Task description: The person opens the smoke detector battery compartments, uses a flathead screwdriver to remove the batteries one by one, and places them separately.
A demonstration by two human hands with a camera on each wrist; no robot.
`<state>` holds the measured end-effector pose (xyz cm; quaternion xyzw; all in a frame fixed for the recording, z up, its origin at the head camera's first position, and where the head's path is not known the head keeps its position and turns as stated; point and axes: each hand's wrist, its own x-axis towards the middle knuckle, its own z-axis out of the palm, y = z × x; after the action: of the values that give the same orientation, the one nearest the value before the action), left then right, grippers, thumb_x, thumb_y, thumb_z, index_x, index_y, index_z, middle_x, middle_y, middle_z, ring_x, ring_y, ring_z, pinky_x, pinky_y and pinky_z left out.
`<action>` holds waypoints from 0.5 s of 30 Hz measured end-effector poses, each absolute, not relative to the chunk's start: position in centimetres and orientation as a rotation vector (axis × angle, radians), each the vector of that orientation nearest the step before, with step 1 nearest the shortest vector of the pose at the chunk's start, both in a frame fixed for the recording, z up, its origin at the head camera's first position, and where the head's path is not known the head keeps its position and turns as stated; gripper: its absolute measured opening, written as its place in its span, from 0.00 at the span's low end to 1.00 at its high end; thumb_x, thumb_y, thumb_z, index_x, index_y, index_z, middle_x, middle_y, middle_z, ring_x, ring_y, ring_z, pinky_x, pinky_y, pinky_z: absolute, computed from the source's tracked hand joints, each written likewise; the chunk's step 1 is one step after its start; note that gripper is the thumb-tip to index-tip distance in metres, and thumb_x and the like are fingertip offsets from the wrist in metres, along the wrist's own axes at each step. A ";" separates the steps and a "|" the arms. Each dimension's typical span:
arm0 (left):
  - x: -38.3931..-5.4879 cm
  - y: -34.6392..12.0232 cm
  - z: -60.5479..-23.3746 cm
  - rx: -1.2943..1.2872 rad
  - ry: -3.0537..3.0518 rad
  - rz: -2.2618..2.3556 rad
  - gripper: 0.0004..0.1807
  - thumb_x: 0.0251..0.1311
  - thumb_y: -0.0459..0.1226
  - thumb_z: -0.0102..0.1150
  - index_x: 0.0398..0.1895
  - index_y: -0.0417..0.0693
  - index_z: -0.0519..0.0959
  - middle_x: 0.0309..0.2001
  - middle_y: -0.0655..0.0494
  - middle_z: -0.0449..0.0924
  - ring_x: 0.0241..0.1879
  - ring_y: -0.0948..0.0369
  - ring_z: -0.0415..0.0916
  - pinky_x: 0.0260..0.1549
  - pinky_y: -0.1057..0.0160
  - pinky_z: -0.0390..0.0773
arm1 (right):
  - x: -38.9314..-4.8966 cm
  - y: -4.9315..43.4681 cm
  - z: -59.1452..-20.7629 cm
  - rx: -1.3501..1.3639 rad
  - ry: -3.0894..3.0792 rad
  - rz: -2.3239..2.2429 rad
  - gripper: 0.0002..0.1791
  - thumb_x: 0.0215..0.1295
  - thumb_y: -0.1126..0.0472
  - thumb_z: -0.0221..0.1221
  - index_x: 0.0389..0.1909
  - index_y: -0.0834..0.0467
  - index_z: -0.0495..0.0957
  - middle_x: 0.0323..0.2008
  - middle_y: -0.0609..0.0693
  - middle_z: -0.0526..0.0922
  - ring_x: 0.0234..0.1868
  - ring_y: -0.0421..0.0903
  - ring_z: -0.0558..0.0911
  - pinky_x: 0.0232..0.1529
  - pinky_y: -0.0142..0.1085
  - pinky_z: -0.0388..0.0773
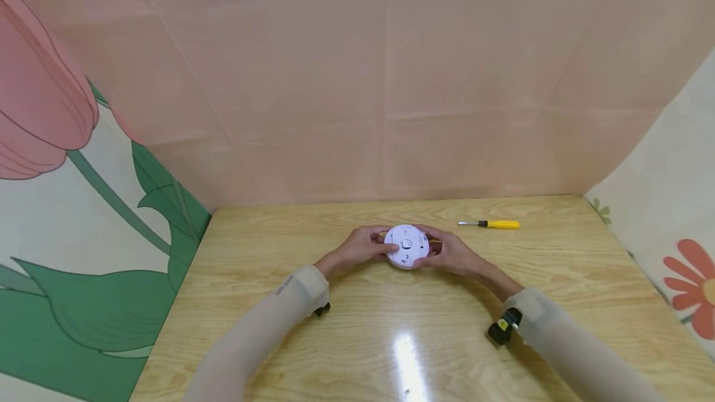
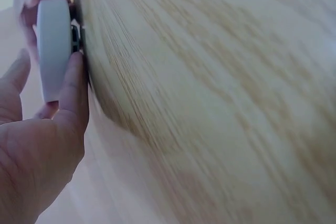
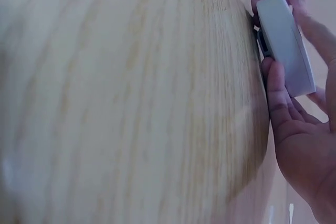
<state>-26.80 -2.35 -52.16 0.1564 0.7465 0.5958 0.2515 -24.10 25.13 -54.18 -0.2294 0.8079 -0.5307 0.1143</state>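
Note:
A round white smoke detector (image 1: 412, 254), a thick disc with a central opening and small dark markings on its upper face, is held between both hands over the far middle of the table. My left hand (image 1: 357, 247) grips its left side, thumb on the upper face and fingers beneath. From the right, my right hand (image 1: 457, 257) holds the rim, thumb at the near edge and fingers at the far edge. In the left wrist view the detector (image 2: 53, 51) appears edge-on, fingers under it beside a dark part. The right wrist view shows its pale side (image 3: 287, 45) close over the table.
A flat-blade screwdriver (image 1: 499, 224) with a yellow handle lies on the wooden table (image 1: 268, 234), right of the hands near the back edge. A plain pinkish cloth (image 1: 313, 79) hangs behind, with flower-printed cloth (image 1: 95, 290) at the sides.

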 end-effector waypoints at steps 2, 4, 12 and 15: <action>-26.8 -2.3 -52.1 0.392 1.975 1.652 0.27 0.66 0.36 0.73 0.69 0.48 0.81 0.46 0.49 0.86 0.43 0.58 0.86 0.46 0.58 0.89 | -24.1 25.0 -54.1 -0.638 2.381 -1.566 0.44 0.66 0.62 0.74 0.79 0.65 0.64 0.64 0.66 0.79 0.52 0.46 0.85 0.48 0.30 0.84; -26.8 -2.2 -52.0 0.376 1.948 1.671 0.27 0.67 0.35 0.72 0.69 0.47 0.80 0.46 0.47 0.85 0.42 0.57 0.86 0.46 0.57 0.89 | -24.0 24.9 -54.0 -0.580 2.386 -1.586 0.41 0.68 0.61 0.72 0.78 0.63 0.66 0.61 0.65 0.82 0.52 0.47 0.86 0.48 0.30 0.84; -26.9 -2.0 -52.0 0.337 1.919 1.691 0.26 0.68 0.35 0.71 0.69 0.47 0.81 0.47 0.47 0.83 0.41 0.57 0.87 0.45 0.57 0.89 | -23.9 24.5 -54.1 -0.452 2.408 -1.612 0.40 0.65 0.58 0.75 0.76 0.58 0.71 0.54 0.60 0.87 0.48 0.47 0.87 0.46 0.31 0.83; -26.9 -1.9 -52.0 0.325 1.924 1.697 0.25 0.68 0.35 0.71 0.68 0.47 0.81 0.47 0.45 0.82 0.41 0.56 0.87 0.45 0.56 0.90 | -23.9 24.4 -54.1 -0.454 2.425 -1.608 0.42 0.64 0.58 0.75 0.76 0.60 0.70 0.55 0.61 0.87 0.48 0.47 0.87 0.45 0.31 0.84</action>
<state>-26.90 -1.87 -52.01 0.1209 0.7155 0.6311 0.2740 -23.86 24.37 -54.09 -0.1536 0.8195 -0.5433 0.0982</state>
